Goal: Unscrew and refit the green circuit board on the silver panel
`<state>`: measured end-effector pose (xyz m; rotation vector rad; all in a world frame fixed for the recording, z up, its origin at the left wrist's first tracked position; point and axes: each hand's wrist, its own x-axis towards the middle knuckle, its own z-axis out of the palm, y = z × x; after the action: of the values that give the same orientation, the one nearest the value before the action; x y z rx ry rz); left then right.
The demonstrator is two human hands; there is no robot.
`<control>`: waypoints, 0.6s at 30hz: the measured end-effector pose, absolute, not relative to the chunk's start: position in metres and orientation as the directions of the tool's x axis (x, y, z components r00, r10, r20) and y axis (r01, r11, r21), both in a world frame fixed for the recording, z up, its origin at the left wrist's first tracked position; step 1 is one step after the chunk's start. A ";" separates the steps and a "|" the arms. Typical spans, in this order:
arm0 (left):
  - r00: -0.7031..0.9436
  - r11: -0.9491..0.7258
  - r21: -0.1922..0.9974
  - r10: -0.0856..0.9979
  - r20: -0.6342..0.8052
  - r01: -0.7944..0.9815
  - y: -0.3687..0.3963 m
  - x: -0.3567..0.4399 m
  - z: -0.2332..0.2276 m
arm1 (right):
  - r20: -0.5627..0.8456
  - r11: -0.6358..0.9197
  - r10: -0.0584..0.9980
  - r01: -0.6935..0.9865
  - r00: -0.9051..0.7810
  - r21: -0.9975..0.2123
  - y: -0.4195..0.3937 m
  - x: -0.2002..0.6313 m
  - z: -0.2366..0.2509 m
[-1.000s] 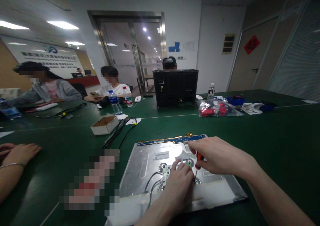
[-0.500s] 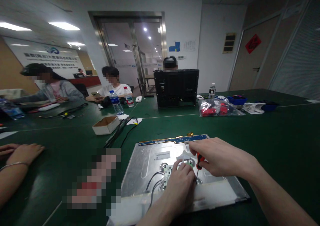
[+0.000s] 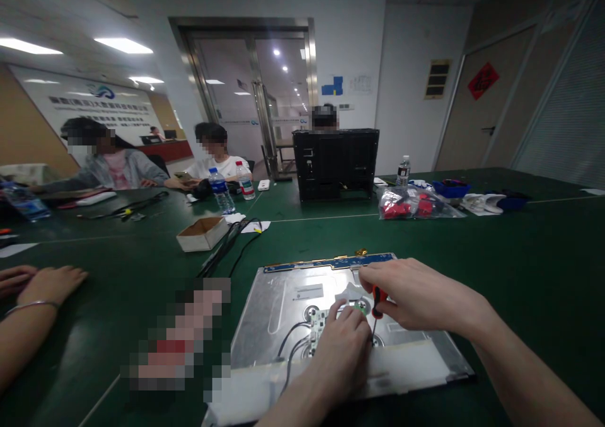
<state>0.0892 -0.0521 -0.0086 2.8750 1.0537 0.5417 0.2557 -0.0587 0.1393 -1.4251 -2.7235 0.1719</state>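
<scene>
My right hand [image 3: 416,295] is closed around the red and black handle of a screwdriver [image 3: 378,301]. The shaft points down, its tip close to a round metal mount on the back of a silver display panel [image 3: 255,326]. My left hand [image 3: 343,339] lies over a small green circuit board [image 3: 319,326], fingers bent down onto it and partly hiding it. Two dark cables [image 3: 290,351] run from the board's left side. Along the panel's far edge is a blue circuit strip [image 3: 331,263]; a whitish band [image 3: 411,361] crosses its near side.
An open cardboard box [image 3: 202,235] and black cables [image 3: 227,249] are left of the panel. Farther back stand a large black screen housing [image 3: 335,165], bottles [image 3: 221,191] and a plastic bag with red items [image 3: 418,205]. Another person's hands [image 3: 51,288] rest at left; several people sit behind.
My hands and the screwdriver keep nearly the same place on the panel. The view has shifted slightly, and the person at far left has changed posture.
</scene>
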 end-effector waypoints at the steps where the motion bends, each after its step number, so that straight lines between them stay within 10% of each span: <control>1: 0.712 -0.770 0.143 0.632 0.306 0.622 -0.052 0.089 -0.008 | 0.009 0.554 0.831 0.825 -0.557 -0.116 -0.058 0.255 0.139; 18: 0.722 -0.780 0.134 0.619 0.309 0.612 -0.048 0.089 -0.016 | 0.013 0.510 0.860 0.856 -0.511 -0.087 -0.057 0.254 0.139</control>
<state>0.0891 -0.0479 -0.0161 2.8937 1.0348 0.5321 0.2541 -0.0566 0.1386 -1.5256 -2.6819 0.1065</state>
